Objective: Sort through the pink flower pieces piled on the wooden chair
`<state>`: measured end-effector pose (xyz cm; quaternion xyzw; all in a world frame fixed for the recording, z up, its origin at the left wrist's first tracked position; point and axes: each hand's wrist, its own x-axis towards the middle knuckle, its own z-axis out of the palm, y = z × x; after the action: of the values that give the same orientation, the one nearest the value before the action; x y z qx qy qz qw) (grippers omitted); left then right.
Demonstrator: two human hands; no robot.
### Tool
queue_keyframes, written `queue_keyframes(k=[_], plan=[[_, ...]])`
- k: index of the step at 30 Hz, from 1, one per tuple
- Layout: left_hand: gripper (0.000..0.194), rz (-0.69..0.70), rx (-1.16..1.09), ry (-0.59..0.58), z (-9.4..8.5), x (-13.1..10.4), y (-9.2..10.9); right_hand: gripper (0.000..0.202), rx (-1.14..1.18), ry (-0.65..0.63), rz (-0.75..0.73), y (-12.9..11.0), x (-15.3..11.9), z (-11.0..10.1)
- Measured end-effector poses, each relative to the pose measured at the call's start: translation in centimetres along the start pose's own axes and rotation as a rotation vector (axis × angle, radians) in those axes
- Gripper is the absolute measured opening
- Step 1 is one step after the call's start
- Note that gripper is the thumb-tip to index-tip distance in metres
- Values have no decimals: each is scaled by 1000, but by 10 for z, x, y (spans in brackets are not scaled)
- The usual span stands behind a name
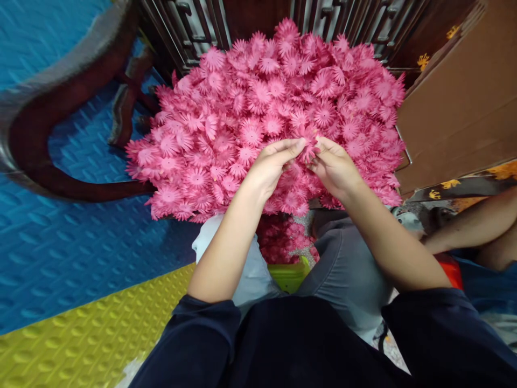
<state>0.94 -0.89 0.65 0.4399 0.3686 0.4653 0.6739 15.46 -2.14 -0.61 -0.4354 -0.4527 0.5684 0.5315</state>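
Observation:
Pinched between my two hands is a pink artificial flower [309, 146] with thin pointed petals. My left hand [274, 160] grips its left edge with thumb and forefinger. On the other side, my right hand [333, 166] holds the flower's right edge, its remaining fingers curled. Both hands are just above a large heap of similar pink flowers [250, 132], most of them lying loose with their faces turned in different directions. My fingertips hide parts of the held flower's rim.
A curved dark wooden armrest [36, 156] stands at the left, over blue matting [161, 258]. Brown cardboard [460, 102] rises at the right. Another person's arm [476, 223] reaches in at the right edge. More pink flowers [283, 237] and a green plastic item [288, 276] show between my knees.

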Motion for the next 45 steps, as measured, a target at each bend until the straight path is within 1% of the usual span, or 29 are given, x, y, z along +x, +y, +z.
queue_keyframes(k=[3, 5, 6, 8, 10, 11, 12, 13, 14, 16, 19, 22, 24, 26, 30, 32, 34, 37, 41, 45], plan=[[19, -16, 15, 41, 3, -1, -1, 39, 7, 53, 8, 0, 0, 2], [19, 13, 73, 128, 5, -1, -3, 40, -6, 94, 13, 3, 2, 2], [19, 44, 117, 196, 5, -1, -4, 41, -21, 111, 13, 6, 3, 2], [22, 141, 214, 369, 2, 2, -5, 41, -55, 151, 6, 12, 6, -1], [26, 265, 287, 543, -7, 6, -5, 39, -75, 188, 9, 17, 10, -7], [28, 326, 311, 606, -12, 8, -5, 37, -84, 197, 14, 18, 12, -10], [30, 377, 330, 643, -18, 10, -4, 36, -98, 194, 16, 17, 14, -13], [32, 412, 354, 648, -23, 11, -3, 35, -118, 180, 10, 16, 15, -14], [32, 428, 384, 628, -26, 11, -2, 34, -144, 158, -7, 14, 15, -15], [28, 419, 461, 551, -25, 8, 0, 35, -193, 111, -64, 7, 12, -12], [20, 369, 574, 409, -12, 0, -1, 39, -233, 52, -130, -1, 4, -1], [13, 323, 621, 283, 2, -6, -3, 38, -223, 41, -148, -1, -1, 9], [10, 301, 605, 253, 5, -7, -4, 36, -198, 58, -138, 2, -1, 12], [9, 279, 552, 248, 5, -6, -4, 35, -177, 65, -120, 5, 1, 11], [14, 193, 375, 176, 2, -3, -3, 35, -116, 79, -96, 4, 2, 8], [18, 163, 327, 152, 2, -3, -2, 33, -73, 73, -64, 1, 0, 7], [21, 158, 319, 168, 3, -4, -1, 31, -38, 52, -9, -1, -2, 8], [21, 185, 360, 229, 7, -4, -4, 31, -5, 49, 52, -2, -4, 9], [19, 277, 483, 324, 11, -3, -9, 32, 30, 66, 87, -1, -5, 12], [19, 367, 581, 401, 9, -3, -9, 35, 5, 30, 82, -4, -5, 14]])
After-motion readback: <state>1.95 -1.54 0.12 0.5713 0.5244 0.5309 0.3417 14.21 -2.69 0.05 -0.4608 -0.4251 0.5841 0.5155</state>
